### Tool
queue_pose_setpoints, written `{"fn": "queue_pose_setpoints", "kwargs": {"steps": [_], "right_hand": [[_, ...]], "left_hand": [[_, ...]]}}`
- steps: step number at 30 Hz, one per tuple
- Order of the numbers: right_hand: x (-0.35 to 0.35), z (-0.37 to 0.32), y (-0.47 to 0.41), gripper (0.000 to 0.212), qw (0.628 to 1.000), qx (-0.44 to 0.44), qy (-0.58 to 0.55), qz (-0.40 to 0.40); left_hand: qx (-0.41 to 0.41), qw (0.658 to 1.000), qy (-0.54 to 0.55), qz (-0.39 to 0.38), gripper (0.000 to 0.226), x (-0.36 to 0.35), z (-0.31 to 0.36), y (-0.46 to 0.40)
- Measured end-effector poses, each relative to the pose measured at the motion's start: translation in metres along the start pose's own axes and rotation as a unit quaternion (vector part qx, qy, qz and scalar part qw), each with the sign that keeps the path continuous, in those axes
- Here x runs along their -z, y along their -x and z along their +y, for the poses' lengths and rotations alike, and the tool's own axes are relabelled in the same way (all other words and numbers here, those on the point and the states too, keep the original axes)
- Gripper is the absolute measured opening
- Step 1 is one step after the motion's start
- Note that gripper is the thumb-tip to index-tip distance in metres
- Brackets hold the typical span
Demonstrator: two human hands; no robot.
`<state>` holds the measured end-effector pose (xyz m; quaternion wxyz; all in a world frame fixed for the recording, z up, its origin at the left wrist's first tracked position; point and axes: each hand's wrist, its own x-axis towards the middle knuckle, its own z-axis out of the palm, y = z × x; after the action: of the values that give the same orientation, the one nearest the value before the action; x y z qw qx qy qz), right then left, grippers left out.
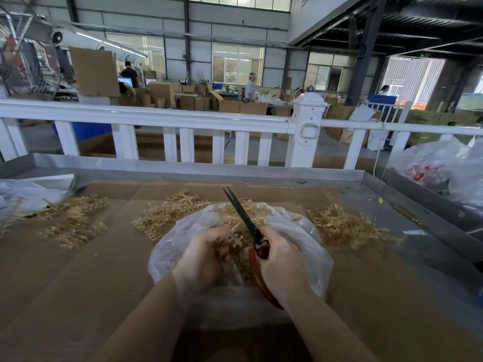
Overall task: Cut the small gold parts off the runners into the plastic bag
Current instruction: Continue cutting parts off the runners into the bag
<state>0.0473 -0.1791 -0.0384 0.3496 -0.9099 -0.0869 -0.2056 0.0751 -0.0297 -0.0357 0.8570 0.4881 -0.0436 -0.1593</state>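
small gold plastic parts on a branched runner (231,240), held just above the mouth of the clear plastic bag (295,231) lying on the cardboard-covered desk (104,270). light, thin and stiff by the look of it, likely brittle enough to snap or spring away at the cut; best pinched on the bare stem close to the blades, never on the parts themselves.

left hand (202,257) curled round the runner, fingers closed on its stem over the bag. right hand (281,262) wrapped round the red handles of dark-bladed scissors (244,218), blades nearly together, tips pointing up and away beyond the bag.

more gold runners in loose heaps around the bag: one pile (170,212) just behind it to the left, another (345,226) beside it on the right, a third (70,220) well off to the left. cut pieces visible inside the bag, so probably partway through the job.
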Motion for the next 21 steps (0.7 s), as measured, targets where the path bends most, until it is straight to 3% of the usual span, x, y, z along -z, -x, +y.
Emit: {"fn": "queue_pose_setpoints", "kwargs": {"steps": [2,5,7,17,21], "right_hand": [[0.000,0.002,0.001,0.024,1.000,-0.002,0.001,0.006],[-0.001,0.004,0.005,0.026,1.000,-0.003,0.015,0.015],[-0.003,0.005,0.008,0.027,0.999,-0.002,0.021,0.024],[-0.011,0.011,0.018,0.046,0.997,-0.003,0.028,0.070],[-0.011,0.011,0.021,0.047,0.997,0.002,0.030,0.076]], "left_hand": [[-0.005,0.999,0.032,-0.012,0.030,0.005,-0.001,0.000],[-0.039,0.991,-0.020,0.128,0.033,0.010,-0.011,-0.004],[-0.063,0.982,-0.038,0.174,0.032,0.012,-0.016,-0.005],[-0.157,0.963,-0.058,0.209,0.033,0.012,-0.026,0.001],[-0.141,0.968,-0.005,0.207,0.014,0.010,-0.026,-0.001]]}}
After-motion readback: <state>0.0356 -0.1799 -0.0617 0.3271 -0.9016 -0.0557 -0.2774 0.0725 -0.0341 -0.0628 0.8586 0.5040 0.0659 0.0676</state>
